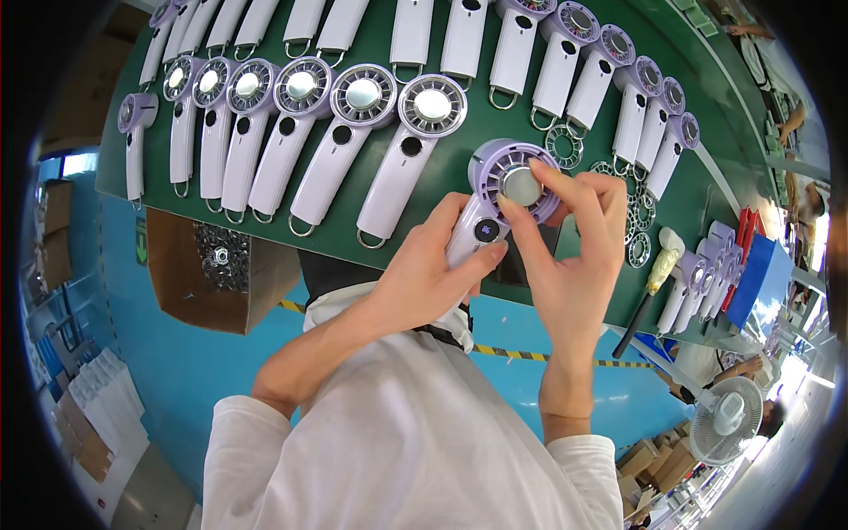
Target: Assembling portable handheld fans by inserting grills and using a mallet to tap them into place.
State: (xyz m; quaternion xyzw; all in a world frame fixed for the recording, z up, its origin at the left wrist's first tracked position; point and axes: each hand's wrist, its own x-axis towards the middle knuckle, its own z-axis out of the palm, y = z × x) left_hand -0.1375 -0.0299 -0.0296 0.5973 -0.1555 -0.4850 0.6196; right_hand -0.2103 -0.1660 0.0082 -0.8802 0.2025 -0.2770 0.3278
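Note:
A lavender handheld fan point(485, 170) is tilted in front of me over the table's near edge. My left hand point(428, 269) is closed round its handle, with the thumb lying below the small lit round display point(487, 230). Thumb and forefinger of my right hand point(574, 234) pinch at the silver disc point(521, 186) in the middle of the fan's head. The head's slotted ring shows around the disc, partly covered by those fingers. To the left, a row of similar fans, including this nearest one point(408, 152), lies with silver discs facing up.
More fans point(465, 40) line the far side of the green table point(344, 252). Several loose slotted metal rings point(639, 249) lie to the right, near a black-handled tool point(649, 296) with a yellowish wrapped head. A cardboard box point(185, 283) of small dark parts stands below left.

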